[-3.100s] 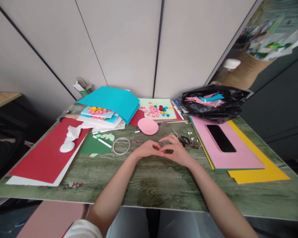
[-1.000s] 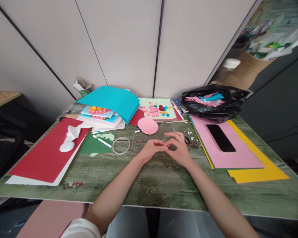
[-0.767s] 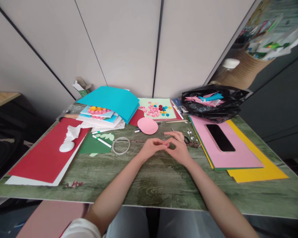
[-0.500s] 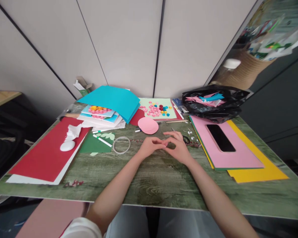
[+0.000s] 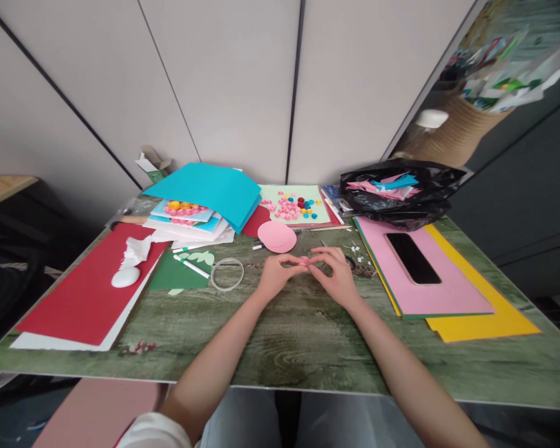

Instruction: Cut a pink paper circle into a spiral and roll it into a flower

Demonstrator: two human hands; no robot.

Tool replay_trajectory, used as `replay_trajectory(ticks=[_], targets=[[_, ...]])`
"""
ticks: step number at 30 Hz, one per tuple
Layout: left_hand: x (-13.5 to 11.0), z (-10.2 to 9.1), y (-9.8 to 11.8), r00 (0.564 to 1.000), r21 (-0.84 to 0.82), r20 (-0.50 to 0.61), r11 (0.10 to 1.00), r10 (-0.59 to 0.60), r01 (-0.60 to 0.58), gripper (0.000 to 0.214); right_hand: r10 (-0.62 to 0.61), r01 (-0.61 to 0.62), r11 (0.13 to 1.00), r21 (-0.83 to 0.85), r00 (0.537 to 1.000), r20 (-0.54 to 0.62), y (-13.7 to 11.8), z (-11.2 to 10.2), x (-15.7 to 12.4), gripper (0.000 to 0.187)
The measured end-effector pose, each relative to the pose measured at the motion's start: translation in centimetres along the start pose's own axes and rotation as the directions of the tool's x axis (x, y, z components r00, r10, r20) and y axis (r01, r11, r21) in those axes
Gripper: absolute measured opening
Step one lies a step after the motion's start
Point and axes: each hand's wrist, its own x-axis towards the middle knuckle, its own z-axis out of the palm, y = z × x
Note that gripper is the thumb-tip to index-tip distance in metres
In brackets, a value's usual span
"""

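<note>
Both hands part slightly compared with half a second ago, and a small pink curl [image 5: 303, 261], mostly hidden then, now shows between their fingertips. Widest of all is the green wood-patterned table [image 5: 280, 354]. On its left lies a red sheet [image 5: 79, 298]; on its right, a pink sheet [image 5: 462, 297] partly covers a yellow sheet [image 5: 490, 326]. At far left, a turquoise sheet [image 5: 205, 186] tops a paper pile, while at far right an open black plastic bag [image 5: 389, 211] holds pink and blue scraps. Far centre, a pale green sheet [image 5: 315, 191] bears coloured paper curls [image 5: 287, 213]. Near the middle, the left hand [image 5: 276, 272] and right hand [image 5: 335, 272] face each other above the table, thumb and forefinger of each clamped on the pink curl; the right hand's remaining fingers are partly hidden. A smartphone [image 5: 413, 258] rests on the pink sheet. Just beyond the left hand overlap two pink paper discs [image 5: 277, 236]; left of it lies a pale ring [image 5: 228, 289]. Dark scissors [image 5: 351, 262] lie partly hidden behind the right hand.
</note>
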Motion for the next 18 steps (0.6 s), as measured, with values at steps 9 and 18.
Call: replay_trajectory(ticks=[9, 18], targets=[[-0.3, -0.1, 0.7, 0.997, 0.213, -0.015, 0.975, 0.069, -0.065, 0.021, -0.014, 0.014, 0.997, -0.072, 1.0, 0.008, 0.6, 0.4, -0.3, 0.011], [-0.2, -0.8, 0.6, 0.972, 0.505, 0.105, 0.831, 0.208, -0.233, 0.039, -0.046, 0.053, 0.998, -0.041, 0.987, 0.154, 1.2, 0.2, -0.1, 0.015]])
